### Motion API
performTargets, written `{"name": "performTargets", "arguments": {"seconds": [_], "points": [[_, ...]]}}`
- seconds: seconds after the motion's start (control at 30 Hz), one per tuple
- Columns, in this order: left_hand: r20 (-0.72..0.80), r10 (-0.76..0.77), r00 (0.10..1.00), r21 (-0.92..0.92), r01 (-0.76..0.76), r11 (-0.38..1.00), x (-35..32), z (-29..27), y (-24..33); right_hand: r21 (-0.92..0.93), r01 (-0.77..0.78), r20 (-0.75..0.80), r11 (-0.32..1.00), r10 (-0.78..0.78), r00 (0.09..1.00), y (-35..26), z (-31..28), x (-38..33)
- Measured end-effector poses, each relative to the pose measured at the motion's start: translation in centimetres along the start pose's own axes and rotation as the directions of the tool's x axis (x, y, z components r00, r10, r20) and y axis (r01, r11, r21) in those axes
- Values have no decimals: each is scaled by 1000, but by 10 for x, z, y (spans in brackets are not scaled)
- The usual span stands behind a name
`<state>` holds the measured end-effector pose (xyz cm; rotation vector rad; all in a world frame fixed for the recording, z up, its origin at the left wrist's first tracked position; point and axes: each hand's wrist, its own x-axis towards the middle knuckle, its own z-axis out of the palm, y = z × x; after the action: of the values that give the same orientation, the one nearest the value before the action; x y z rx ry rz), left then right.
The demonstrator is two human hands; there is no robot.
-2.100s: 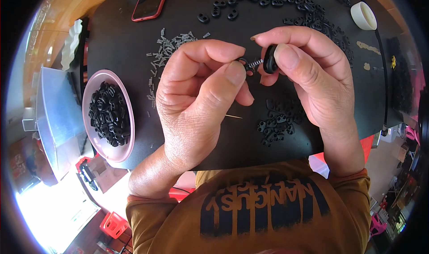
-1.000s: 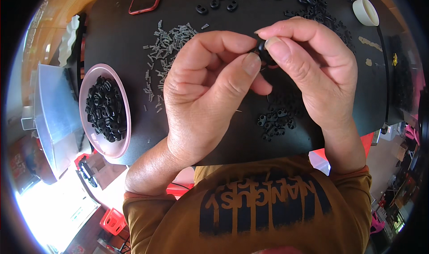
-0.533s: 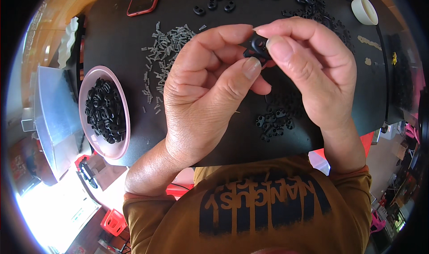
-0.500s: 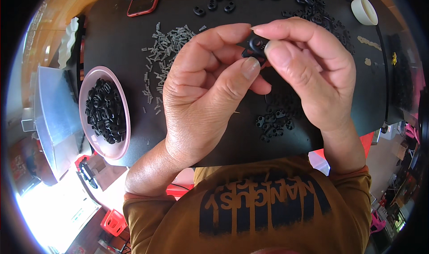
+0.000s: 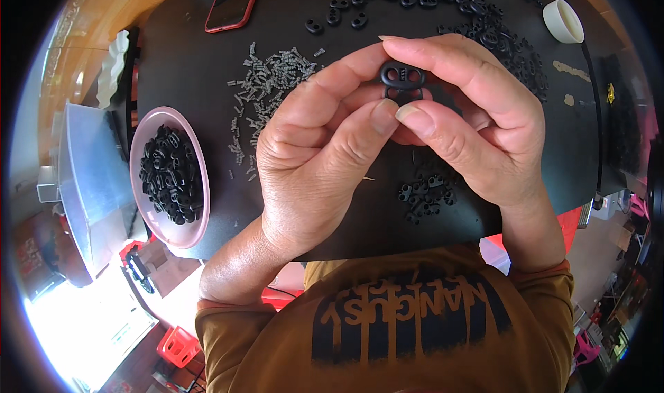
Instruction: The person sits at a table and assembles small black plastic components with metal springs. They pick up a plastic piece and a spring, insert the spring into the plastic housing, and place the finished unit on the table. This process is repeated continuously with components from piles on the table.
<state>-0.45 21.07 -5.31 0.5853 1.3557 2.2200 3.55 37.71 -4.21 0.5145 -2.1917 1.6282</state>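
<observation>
Toggle [image 5: 402, 83], blk, 2-hole, btwn L hand [image 5: 311, 144] & R hand [image 5: 494, 133].

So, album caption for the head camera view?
In the grip of left hand and right hand: a black two-holed piece above a dark table, with springs and a pink bowl.

Two-holed piece [image 5: 403, 86]: black; springs [image 5: 277, 75]: silver-grey; bowl [image 5: 180, 236]: pale pink, heaped pieces [image 5: 169, 175] inside black; tabletop [image 5: 387, 235]: near-black; phone [image 5: 234, 4]: dark screen, red edge; ring-shaped roll [image 5: 566, 23]: cream; shirt [image 5: 394, 373]: mustard-brown, dark block print with brown lettering; plastic stool [image 5: 178, 346]: bright red.
</observation>
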Motion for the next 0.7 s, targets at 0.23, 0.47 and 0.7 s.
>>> {"name": "performTargets", "arguments": {"seconds": [0.23, 0.47, 0.7], "points": [[43, 131, 990, 47, -133, 990, 1, 6, 2, -98, 54, 8, 994, -54, 999, -4, -2, 2], [60, 210, 976, 116, -216, 970, -2, 5, 0, -155, 147, -5, 977, -150, 989, 3, 1, -1], [61, 308, 949, 280, -313, 908, -5, 5, -5, -126, 46, -18, 991, -49, 999, -7, 8, -5]]}}
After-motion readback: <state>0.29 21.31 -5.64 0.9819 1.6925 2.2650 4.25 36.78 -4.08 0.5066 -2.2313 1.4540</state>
